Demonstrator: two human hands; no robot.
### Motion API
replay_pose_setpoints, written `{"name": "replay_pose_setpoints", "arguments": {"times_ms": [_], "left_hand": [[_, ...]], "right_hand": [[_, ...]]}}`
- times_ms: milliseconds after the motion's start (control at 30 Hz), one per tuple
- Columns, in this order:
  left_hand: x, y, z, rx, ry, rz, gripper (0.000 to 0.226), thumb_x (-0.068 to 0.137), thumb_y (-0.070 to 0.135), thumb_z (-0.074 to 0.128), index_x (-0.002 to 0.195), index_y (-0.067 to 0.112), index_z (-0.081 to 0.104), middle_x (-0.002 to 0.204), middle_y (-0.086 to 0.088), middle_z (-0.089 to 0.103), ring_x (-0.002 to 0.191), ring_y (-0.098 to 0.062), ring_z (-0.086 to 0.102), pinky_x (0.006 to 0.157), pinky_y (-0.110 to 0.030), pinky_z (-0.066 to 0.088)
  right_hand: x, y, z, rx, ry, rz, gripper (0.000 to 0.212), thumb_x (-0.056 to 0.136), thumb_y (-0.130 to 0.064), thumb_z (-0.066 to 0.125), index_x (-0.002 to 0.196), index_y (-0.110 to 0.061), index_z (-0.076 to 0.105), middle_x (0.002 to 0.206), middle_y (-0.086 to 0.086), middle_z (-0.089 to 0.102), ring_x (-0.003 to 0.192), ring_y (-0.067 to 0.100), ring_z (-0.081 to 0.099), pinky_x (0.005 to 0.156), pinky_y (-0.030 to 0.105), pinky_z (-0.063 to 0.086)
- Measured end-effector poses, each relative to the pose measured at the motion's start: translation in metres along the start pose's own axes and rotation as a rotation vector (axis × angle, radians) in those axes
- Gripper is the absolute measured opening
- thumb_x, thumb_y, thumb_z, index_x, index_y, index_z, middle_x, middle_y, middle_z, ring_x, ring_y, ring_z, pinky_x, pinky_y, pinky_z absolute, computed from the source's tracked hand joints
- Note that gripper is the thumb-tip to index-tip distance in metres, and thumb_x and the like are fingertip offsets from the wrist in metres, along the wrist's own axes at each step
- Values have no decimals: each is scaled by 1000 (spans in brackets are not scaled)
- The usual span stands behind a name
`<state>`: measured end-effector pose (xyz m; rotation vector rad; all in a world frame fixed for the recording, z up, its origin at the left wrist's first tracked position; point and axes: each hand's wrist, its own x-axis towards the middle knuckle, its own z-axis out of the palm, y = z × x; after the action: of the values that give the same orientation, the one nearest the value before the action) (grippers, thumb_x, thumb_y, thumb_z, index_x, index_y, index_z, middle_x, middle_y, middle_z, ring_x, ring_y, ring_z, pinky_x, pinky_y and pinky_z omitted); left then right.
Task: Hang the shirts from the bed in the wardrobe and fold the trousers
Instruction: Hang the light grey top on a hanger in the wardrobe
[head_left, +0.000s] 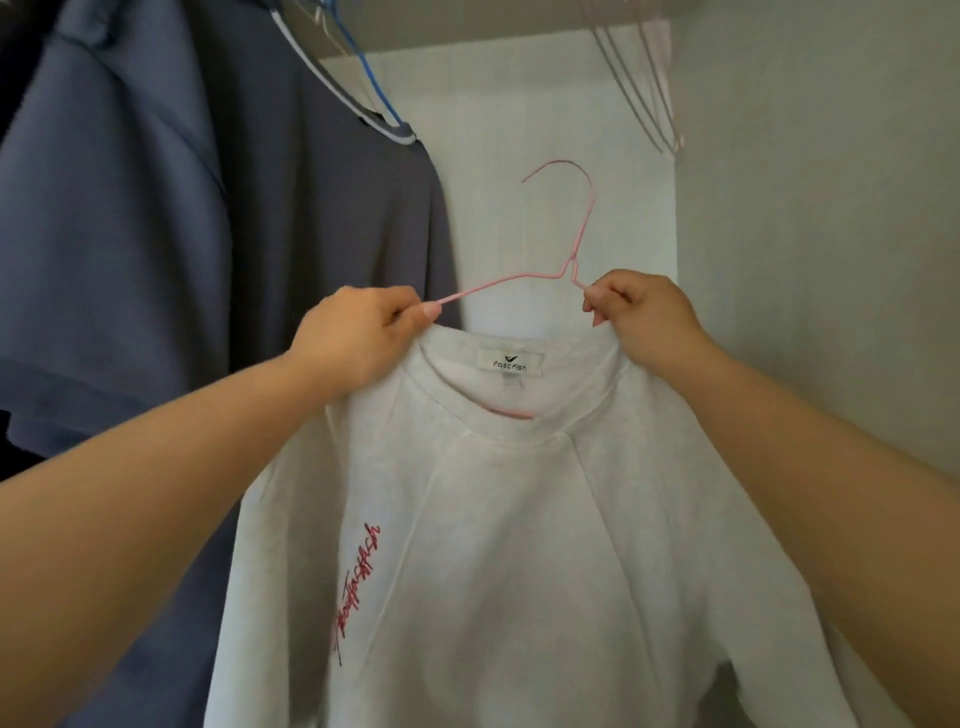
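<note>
Head view: we hold the white shirt (493, 519) up in front of the open wardrobe (519, 104), already threaded onto the pink hanger (498, 283). A stretch of the hanger's lower bar shows through the neck opening. Our left hand (358, 338) has its grip closed on the left shoulder wire, thumb and fingers pinching it just above the collar. Our right hand (644, 317) pinches the wire on the other side, right below the twisted neck of the hanger. Both grips are narrow and both hold the wire. Whether they also catch the cloth underneath we cannot tell.

The relation that matters is the hook (561, 166). It stands above the two hands and between them, nearer the right hand, with its open end turned to our left. The hanger's long axis runs side to side across the view, roughly level, and the shirt hangs straight down from it. The rail itself is out of sight above the frame, so we judge the coming move to be a lift — up and forward — until the hook clears it.

Inside the wardrobe, a blue-grey shirt (260, 208) hangs at the left on a blue hanger (363, 67). A few bare hangers (639, 93) hang at the upper right. The gap between them lies directly behind our hook, which looks like the spot to aim for.
</note>
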<state>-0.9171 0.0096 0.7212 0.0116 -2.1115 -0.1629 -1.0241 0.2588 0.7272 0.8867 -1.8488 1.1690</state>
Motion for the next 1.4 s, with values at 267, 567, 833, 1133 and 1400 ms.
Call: {"name": "replay_pose_setpoints", "arguments": {"times_ms": [267,567,833,1133,1400], "left_hand": [[-2,-6,26,20,209,-39,39,95,54,34,78,24,52,62,6,55,62,-22,55,55,-31,43],[-6,-21,33,-102,249,-40,33,97,43,39,79,20,55,63,3,55,61,-22,53,56,-34,43],[-9,-39,42,66,248,3,29,101,34,30,97,15,51,63,0,52,59,-33,52,55,-35,38],[-3,-36,43,-107,198,-9,25,101,33,33,92,22,54,73,4,59,64,-16,54,52,-28,36],[5,-22,34,-11,103,77,22,96,47,40,100,29,52,73,4,62,70,-26,58,58,-32,41]], "right_hand": [[-15,23,-19,-162,-161,96,29,93,-35,55,65,-27,58,62,-11,51,59,4,44,53,17,34],[-13,11,-33,-235,-83,26,48,95,-42,45,70,-5,58,68,9,58,70,27,52,67,36,41],[-11,13,-47,-597,-135,-84,50,86,-61,43,55,-22,40,56,-8,45,57,8,44,49,26,27],[-13,35,-45,-488,19,-4,36,93,-46,46,62,-29,44,57,-7,47,69,22,49,55,27,29],[-19,46,-29,-370,-11,8,37,93,-41,50,59,-28,45,55,-8,46,62,15,45,57,28,31]]}}
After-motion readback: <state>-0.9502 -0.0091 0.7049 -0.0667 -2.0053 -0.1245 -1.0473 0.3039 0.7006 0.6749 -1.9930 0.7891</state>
